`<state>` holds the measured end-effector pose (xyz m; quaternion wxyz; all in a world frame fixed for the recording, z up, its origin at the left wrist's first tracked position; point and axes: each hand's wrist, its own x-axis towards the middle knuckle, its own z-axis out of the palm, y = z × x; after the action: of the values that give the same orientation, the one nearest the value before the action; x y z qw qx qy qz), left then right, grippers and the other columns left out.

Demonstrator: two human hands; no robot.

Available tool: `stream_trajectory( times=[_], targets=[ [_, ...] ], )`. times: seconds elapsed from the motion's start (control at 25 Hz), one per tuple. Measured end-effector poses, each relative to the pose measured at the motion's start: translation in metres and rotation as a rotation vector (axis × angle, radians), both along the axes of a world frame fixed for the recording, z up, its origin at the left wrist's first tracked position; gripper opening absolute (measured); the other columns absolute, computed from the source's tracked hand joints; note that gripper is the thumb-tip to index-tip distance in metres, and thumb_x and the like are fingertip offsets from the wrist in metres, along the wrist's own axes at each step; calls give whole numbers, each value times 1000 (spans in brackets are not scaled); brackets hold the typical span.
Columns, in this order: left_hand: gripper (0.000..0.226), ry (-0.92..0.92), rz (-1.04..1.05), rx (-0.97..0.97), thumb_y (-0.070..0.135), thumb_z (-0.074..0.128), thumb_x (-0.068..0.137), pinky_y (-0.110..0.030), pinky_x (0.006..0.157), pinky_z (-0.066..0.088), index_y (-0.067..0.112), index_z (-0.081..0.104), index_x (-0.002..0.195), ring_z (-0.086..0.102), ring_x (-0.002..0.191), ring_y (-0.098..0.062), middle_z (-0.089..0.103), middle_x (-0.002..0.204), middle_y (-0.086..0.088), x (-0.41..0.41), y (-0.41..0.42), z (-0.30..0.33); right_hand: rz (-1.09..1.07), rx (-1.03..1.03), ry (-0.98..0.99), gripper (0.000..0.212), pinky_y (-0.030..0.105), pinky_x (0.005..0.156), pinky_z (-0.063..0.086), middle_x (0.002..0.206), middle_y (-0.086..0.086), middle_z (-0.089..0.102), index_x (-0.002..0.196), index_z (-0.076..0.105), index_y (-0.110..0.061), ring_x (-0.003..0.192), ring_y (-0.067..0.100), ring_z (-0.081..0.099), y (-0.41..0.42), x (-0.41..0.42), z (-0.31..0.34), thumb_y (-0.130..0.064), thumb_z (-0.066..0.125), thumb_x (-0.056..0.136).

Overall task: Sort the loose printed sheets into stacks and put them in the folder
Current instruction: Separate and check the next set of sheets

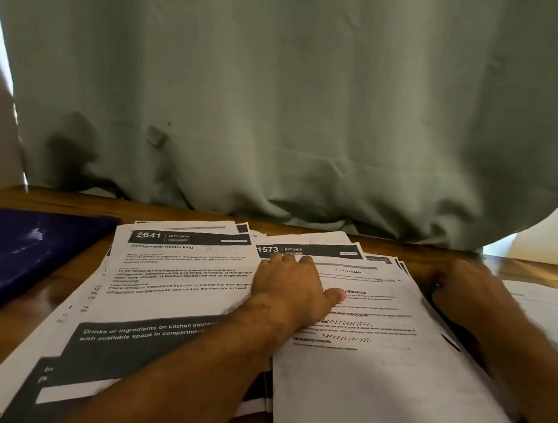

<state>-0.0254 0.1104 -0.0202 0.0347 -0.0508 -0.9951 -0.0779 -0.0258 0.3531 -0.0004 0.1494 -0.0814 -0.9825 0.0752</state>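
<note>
Two overlapping piles of printed sheets lie on the wooden table (9,341). The left pile (173,283) is topped by a page headed "2641 Kitchen, Refrigerator Restocking". The right pile (374,369) has a plain text page on top, over a sheet marked "1573". My left hand (293,288) rests flat on the right pile, fingers straight, thumb spread to the right. My right hand (462,292) is blurred at that pile's right edge, fingers curled near a dark thin object; what it holds is unclear. A dark blue folder (14,259) lies closed at the left.
A grey-green curtain (283,91) hangs right behind the table's far edge. More white sheets (549,315) lie at the far right. Bright window light shows at both sides of the curtain.
</note>
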Motion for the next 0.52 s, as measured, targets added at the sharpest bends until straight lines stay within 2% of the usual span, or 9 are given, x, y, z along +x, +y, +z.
stream_trajectory(
  times=[0.12, 0.16, 0.24, 0.32, 0.44, 0.52],
  targets=[
    [100, 6, 20, -7, 86, 38, 82, -52, 119, 27, 21, 28, 157, 24, 150, -36, 30, 164, -7, -1, -3, 0, 68, -39, 80, 13, 37, 73, 55, 86, 4, 64, 71, 69, -24, 78, 28, 59, -7, 1, 2, -14, 66, 77],
    [102, 8, 29, 5, 88, 38, 80, -52, 119, 25, 22, 29, 157, 23, 150, -35, 29, 164, -7, -1, -5, 0, 113, -65, 105, 12, 34, 75, 54, 86, 0, 64, 74, 70, -24, 78, 25, 58, -12, 3, 4, -14, 67, 80],
    [107, 17, 59, 39, 92, 39, 75, -52, 121, 19, 22, 29, 156, 22, 151, -35, 29, 164, -9, -3, -10, 0, 211, -122, 119, 17, 30, 82, 50, 98, -6, 63, 98, 73, -29, 85, 15, 56, -27, 9, 5, -18, 71, 84],
    [109, 30, 85, 54, 93, 38, 74, -52, 124, 11, 21, 30, 156, 21, 151, -34, 29, 164, -10, -7, -18, -1, 317, -164, 97, 24, 27, 83, 45, 111, -9, 63, 108, 71, -35, 93, 9, 54, -46, 18, 4, -30, 73, 85],
    [108, -1, 107, 88, 92, 40, 75, -53, 124, 11, 21, 30, 156, 23, 151, -32, 31, 163, -9, -13, -27, -2, 375, -208, -70, 42, 32, 92, 48, 131, -7, 59, 119, 65, -37, 111, 12, 56, -69, 28, -2, -51, 73, 81],
    [107, -36, 114, 123, 91, 43, 75, -53, 124, 15, 22, 30, 156, 29, 149, -32, 34, 161, -7, -14, -29, -2, 365, -156, -157, 54, 34, 99, 45, 137, -6, 56, 128, 60, -34, 119, 14, 54, -74, 28, -4, -57, 70, 80]
  ],
)
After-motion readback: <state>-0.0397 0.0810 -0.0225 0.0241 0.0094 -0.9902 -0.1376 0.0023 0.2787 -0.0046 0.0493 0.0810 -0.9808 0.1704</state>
